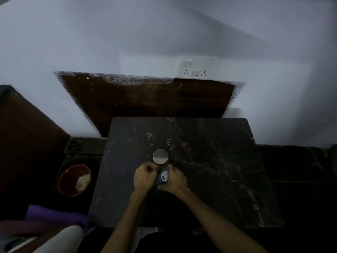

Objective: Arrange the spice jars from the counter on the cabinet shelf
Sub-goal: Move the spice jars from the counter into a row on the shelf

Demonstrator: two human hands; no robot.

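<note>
Standing on dark marble-patterned table [209, 161]: round silver-lidded spice jar [160, 156]. Just nearer than it, dark blue-capped jar [163, 177], right hand [175, 179] fingers wrapped round it, left hand [145, 177] fingers curled alongside. Risk: dim light; crowded hands may topple the silver-lidded jar.

A table [209, 170] stands in the middle, its far edge close to the wall [127, 42]. On it, left of centre, stands a jar [160, 156]. Just in front of that jar a second jar [163, 177] sits between the two hands: the left hand [145, 177] on its left, the right hand [175, 178] on its right, both touching it. On the floor left of the table lies a bowl [63, 181]. A socket plate [197, 67] is on the wall behind the table, above a panel [145, 99].
</note>
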